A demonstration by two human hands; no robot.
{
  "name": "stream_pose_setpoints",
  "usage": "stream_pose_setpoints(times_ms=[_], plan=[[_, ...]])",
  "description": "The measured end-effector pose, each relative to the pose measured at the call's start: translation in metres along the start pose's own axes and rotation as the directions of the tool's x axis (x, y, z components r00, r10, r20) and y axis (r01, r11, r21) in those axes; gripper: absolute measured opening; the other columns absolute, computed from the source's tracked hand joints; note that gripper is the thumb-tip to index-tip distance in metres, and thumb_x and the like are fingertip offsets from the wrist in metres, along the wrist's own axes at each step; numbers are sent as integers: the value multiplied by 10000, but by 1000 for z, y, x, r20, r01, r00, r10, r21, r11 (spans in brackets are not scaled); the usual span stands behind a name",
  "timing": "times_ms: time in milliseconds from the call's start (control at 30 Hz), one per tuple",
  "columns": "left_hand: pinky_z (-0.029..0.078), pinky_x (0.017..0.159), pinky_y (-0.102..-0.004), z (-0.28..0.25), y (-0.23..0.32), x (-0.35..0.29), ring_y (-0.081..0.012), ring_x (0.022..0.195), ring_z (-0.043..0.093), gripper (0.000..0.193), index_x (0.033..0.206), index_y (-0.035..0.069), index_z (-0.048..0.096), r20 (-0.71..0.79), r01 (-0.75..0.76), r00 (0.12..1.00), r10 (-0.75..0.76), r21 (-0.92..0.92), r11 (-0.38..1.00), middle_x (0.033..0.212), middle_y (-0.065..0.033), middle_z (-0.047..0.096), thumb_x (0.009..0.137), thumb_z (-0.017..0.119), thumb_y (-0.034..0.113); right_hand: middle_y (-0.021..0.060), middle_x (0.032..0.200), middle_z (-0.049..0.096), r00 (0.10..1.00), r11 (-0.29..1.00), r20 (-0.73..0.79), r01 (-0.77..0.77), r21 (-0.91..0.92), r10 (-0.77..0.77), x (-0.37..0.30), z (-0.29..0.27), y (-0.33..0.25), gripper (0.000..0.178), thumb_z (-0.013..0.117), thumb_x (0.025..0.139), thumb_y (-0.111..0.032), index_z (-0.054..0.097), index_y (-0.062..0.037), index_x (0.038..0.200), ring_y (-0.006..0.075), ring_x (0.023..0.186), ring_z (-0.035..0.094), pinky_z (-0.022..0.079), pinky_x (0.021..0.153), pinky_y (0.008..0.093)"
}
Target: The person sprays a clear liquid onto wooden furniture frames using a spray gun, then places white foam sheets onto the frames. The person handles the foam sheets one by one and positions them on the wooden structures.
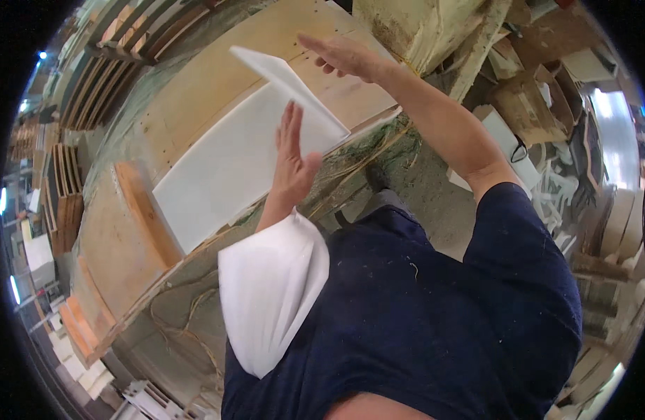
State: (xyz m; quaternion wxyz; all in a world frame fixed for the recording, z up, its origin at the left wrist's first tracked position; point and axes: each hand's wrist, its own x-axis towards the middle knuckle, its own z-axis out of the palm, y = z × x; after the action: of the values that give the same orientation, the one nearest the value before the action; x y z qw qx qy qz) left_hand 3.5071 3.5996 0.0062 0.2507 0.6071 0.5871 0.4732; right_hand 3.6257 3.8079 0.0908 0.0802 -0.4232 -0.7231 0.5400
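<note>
White sheet (221, 168) sits left of upper centre, long axis running lower left to upper right, its raised flap (294, 85) between the hands. Left hand (293, 164) looks nearer, can't tell if touching; right hand (349, 56)'s up-right. Fingers straight, gripping nothing.

This is a workshop or factory hall: a broad plywood table (203, 94) dotted with small dark marks, stacks of cut wooden pieces (95, 94), a brown cardboard box (529, 105) near tangled white scraps (555, 190), a dusty grey floor (445, 220) and bright lamps (2, 201) at far left.
</note>
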Motion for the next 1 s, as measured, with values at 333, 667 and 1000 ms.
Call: stream_pose_setpoints(times_ms=[333,667,1000], plan=[[99,1092,-652,147,23,81,-414,1423,146,835,1471,196,299,45,-31,999,3,657,753,1539,-207,166,748,715,172,39,807,638,961,982,210,161,97,-178,46,-125,93,457,630,867,-427,642,-63,1143,117,660,561,440,593,254],[129,1123,-608,192,12,97,-322,1393,295,677,1406,199,445,272,-138,956,-109,747,651,1498,-124,332,766,512,-12,49,810,669,941,943,101,329,-50,-323,83,-138,183,355,704,760,-238,687,-1,1024,128,723,576,465,680,276],[230,1102,-578,205,-10,93,-356,1367,331,670,1406,147,425,284,-122,954,-92,653,748,1488,-153,337,768,492,-48,149,948,701,954,943,145,284,-171,-261,92,-134,198,374,669,768,-257,672,-29,1065,239,876,666,504,794,338]])
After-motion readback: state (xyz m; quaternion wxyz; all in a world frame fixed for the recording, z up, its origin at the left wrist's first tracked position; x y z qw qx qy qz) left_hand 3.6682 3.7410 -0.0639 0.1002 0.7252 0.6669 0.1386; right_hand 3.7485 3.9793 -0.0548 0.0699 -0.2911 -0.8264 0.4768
